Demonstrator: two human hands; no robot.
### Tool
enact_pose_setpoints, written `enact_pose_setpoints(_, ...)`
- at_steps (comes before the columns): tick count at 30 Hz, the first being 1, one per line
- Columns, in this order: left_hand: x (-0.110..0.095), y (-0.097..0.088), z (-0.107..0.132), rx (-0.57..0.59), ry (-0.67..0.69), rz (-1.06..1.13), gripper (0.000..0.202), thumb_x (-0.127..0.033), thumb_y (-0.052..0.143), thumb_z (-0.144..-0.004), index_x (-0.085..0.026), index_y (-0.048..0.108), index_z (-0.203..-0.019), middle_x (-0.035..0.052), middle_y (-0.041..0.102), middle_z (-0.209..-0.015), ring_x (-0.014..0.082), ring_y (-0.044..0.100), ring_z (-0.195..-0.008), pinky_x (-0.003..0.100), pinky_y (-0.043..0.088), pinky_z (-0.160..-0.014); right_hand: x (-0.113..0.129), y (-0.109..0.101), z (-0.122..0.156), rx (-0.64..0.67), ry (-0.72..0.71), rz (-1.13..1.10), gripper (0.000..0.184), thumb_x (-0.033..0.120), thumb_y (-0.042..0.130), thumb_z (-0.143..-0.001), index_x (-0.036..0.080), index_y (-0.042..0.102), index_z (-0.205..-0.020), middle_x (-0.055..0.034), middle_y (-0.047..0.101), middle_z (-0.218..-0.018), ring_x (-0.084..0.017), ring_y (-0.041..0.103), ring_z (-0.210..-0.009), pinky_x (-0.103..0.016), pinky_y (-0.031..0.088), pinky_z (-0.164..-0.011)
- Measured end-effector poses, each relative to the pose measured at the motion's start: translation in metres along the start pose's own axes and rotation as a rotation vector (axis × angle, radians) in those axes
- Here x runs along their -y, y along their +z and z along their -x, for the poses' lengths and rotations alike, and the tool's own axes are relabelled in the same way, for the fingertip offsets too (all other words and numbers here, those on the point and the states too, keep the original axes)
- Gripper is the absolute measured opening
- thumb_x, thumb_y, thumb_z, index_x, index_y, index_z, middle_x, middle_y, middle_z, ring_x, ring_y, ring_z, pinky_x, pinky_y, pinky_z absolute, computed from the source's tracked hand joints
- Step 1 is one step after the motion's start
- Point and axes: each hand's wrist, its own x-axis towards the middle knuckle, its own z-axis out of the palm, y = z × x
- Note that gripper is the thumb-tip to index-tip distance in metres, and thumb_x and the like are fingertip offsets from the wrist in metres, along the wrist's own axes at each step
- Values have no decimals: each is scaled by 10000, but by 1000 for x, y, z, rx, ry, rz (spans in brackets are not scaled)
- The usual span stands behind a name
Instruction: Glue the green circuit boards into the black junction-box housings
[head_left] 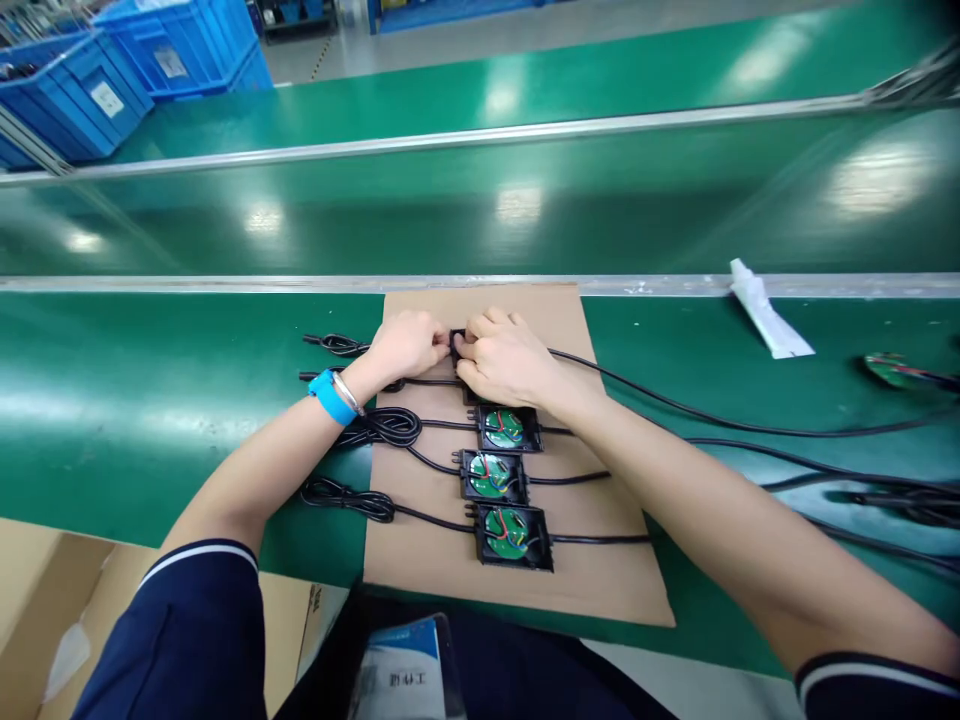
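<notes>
On a cardboard sheet (420, 590), black plastic boxes stand in a column. Three of them, the upper (534, 430), the middle (517, 490) and the lower (536, 550), hold round green circuit boards with coloured wires. My right hand (506, 358) is closed over another black plastic box (454, 340) at the far end, covering most of it. At that box's left edge, my left hand (409, 343) has its fingers curled together; what they pinch is hidden. Black cables leave the boxes on both sides, with a tied coil (349, 497) at the left.
Blue crates (112, 95) stand at the back left beyond a metal rail (300, 285). A white paper strip (769, 312) lies on the green table (225, 330) at the right, near a loose circuit board (892, 370). Long cables (750, 430) run to the right edge.
</notes>
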Motion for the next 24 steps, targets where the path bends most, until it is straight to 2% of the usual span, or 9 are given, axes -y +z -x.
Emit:
enact_pose_setpoints(4,-26,-13,45,-72,94,-99,280,-220,510,-932,-106,738,-1046,150,694,-1013,278,632,-969,396,452,-852,10,-2,45,-166,-9,-96,415,267,380,-965,101,677,-1203,-164,618,-1080,-296,455,-1012,-421,342,-826)
enact_pose_setpoints(7,-48,-5,88,6,278,-83,323,-238,451,-976,-125,688,-1164,135,677,-1108,271,613,-1025,400,451,-881,32,1,88,-211,-18,-129,376,281,417,-962,113,722,-1103,-154,620,-1021,-282,451,-976,-415,348,-827)
enact_pose_setpoints(11,-60,10,113,109,293,-64,386,-264,454,-984,-86,607,-1290,167,625,-1238,306,568,-1120,445,444,-937,50,8,107,-99,-31,-104,330,260,460,-931,91,743,-954,-171,620,-996,-291,464,-972,-440,363,-845)
enact_pose_setpoints(14,-47,7,116,100,351,47,397,-295,492,-978,-104,584,-1314,157,591,-1309,287,532,-1204,431,419,-1015,39,10,110,-94,-44,-219,352,301,446,-964,125,748,-1006,-149,625,-1051,-282,484,-1002,-449,390,-888)
enact_pose_setpoints(17,-20,-6,129,19,374,124,502,-452,591,-932,-160,558,-1338,148,538,-1384,293,471,-1293,449,361,-1090,13,13,135,-204,-77,-358,411,402,481,-971,164,685,-1236,-150,607,-1180,-286,491,-1104,-462,405,-962)
enact_pose_setpoints(20,4,-16,155,16,265,98,808,-687,708,-743,-188,535,-1355,167,531,-1358,356,461,-1276,515,347,-1089,-11,25,174,-240,-38,-337,769,629,636,-829,161,531,-1429,-188,578,-1279,-348,487,-1168,-536,403,-978)
enact_pose_setpoints(22,12,-17,171,77,231,82,1071,-758,768,-581,-186,458,-1432,191,491,-1386,407,435,-1286,560,336,-1092,-18,35,194,-197,5,-297,946,732,695,-710,151,511,-1434,-203,607,-1224,-369,528,-1094,-552,431,-907)
enact_pose_setpoints(23,13,-16,177,109,229,72,1181,-764,787,-523,-187,401,-1479,206,452,-1422,434,408,-1307,585,321,-1098,-17,40,202,-167,6,-293,868,721,686,-729,160,555,-1379,-192,632,-1159,-353,552,-1038,-534,445,-873)
enact_pose_setpoints(24,12,-15,182,137,237,58,1263,-759,801,-482,-194,348,-1516,219,403,-1462,462,373,-1331,611,304,-1103,-16,44,207,-144,-5,-296,688,670,651,-800,177,617,-1279,-168,650,-1076,-323,572,-978,-504,458,-845)
